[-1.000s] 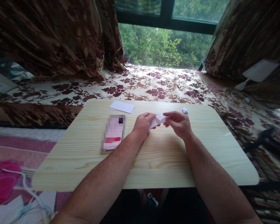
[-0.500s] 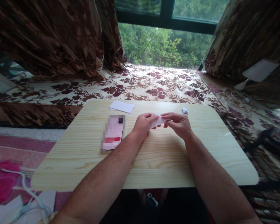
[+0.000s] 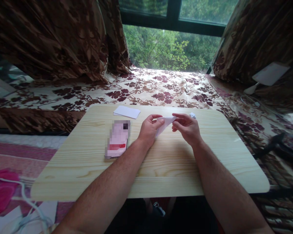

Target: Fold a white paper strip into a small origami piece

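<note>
A folded piece of white paper is held up just above the table, between my two hands. My left hand grips its left side, thumb on top. With thumb and fingers, my right hand pinches the paper's upper right corner. Past my right hand lies a small folded white paper piece, partly hidden by the fingers. A stack of white paper sheets rests at the table's far left edge. Left of my forearm lies a phone, its surface blurred out.
The light wooden table has rounded corners and stands before a window seat with a floral cover. A white lamp stands at the right. On the left, a white cable runs over a striped cloth beside loose papers.
The paper has been turned and raised at its right corner, so more of its face shows. My right hand has tilted up slightly and now partly covers the small folded piece.
</note>
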A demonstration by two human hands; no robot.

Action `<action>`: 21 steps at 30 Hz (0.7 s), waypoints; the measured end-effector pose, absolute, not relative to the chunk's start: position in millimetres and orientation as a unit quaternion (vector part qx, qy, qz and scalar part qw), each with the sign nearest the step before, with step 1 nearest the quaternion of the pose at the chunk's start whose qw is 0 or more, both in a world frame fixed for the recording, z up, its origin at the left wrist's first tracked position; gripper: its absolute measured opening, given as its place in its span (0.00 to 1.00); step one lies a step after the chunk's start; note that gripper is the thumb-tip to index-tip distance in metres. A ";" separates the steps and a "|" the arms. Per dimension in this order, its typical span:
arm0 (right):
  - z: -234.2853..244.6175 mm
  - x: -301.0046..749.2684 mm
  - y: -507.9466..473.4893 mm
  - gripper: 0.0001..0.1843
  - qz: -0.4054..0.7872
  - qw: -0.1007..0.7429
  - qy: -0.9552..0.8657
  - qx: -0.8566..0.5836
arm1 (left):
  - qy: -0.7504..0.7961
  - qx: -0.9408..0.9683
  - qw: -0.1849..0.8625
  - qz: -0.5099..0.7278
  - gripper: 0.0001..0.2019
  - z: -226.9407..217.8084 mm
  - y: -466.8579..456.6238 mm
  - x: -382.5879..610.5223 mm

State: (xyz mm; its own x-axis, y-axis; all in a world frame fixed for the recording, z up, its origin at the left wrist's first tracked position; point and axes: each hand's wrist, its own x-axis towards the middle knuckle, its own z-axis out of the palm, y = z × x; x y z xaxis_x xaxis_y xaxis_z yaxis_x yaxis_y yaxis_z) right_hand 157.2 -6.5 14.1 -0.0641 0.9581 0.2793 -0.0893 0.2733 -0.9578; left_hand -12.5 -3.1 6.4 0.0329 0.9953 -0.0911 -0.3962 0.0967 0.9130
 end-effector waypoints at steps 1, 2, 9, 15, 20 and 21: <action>15.2 157.2 -7.1 0.21 0.459 0.564 -0.565 -0.391 | 0.404 0.369 0.619 0.564 0.24 5.9 -4.0 -11.7; 16.1 157.1 -7.7 0.20 0.454 0.563 -0.566 -0.396 | 0.399 0.373 0.620 0.563 0.24 5.6 -5.0 -10.9; 15.2 158.6 -6.4 0.07 0.444 0.576 -0.568 -0.385 | 0.420 0.432 0.589 0.539 0.15 6.2 -7.6 -9.4; 15.5 160.5 -5.9 0.05 0.464 0.560 -0.564 -0.391 | 0.437 0.452 0.571 0.528 0.15 6.0 -6.7 -10.3; 14.1 161.3 -5.3 0.05 0.469 0.552 -0.563 -0.398 | 0.450 0.457 0.563 0.521 0.13 4.9 -6.3 -10.6; 13.6 161.1 -5.1 0.06 0.469 0.553 -0.563 -0.398 | 0.450 0.454 0.564 0.522 0.14 5.4 -6.6 -10.5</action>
State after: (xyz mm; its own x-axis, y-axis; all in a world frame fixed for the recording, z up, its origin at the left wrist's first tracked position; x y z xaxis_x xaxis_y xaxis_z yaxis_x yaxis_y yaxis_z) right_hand 161.1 -5.1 13.6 -0.0732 0.9657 0.2490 -0.0706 0.2440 -0.9672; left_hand -10.5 -6.6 5.4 0.0492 0.9982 -0.0338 -0.1812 0.0422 0.9825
